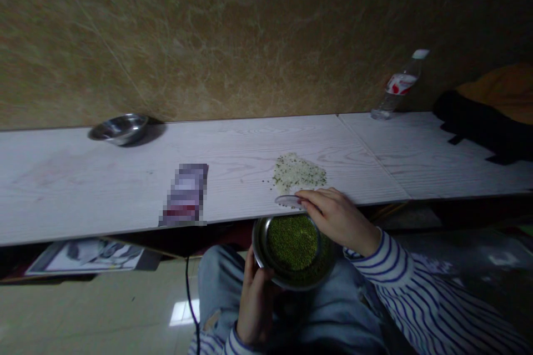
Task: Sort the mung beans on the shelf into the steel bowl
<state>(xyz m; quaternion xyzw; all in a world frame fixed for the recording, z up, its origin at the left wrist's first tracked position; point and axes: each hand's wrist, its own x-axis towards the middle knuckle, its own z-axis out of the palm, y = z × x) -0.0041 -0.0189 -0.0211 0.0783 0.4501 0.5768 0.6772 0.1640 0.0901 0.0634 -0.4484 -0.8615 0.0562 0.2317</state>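
My left hand (256, 299) is closed around the left rim of a shiny metal bowl (259, 244), which sits below the table edge, over my lap. Inside it lie many small green beans (291, 241) that look like mung beans. Between the fingers of my right hand (339, 221) is a thin, translucent, rounded plastic piece (287, 200); its exact kind is unclear. That piece is at the table's front edge, just above the bowl. Right behind it spreads a pile of white rice grains (296, 171) mixed with green beans, a few scattered to its left.
The white wood-grain table (233, 144) runs along a marbled wall. A second metal bowl (120, 129) stands at the back left. A blurred-out flat item (185, 194) lies nearer. At the back right are a plastic bottle (397, 89) and dark cloth (483, 122).
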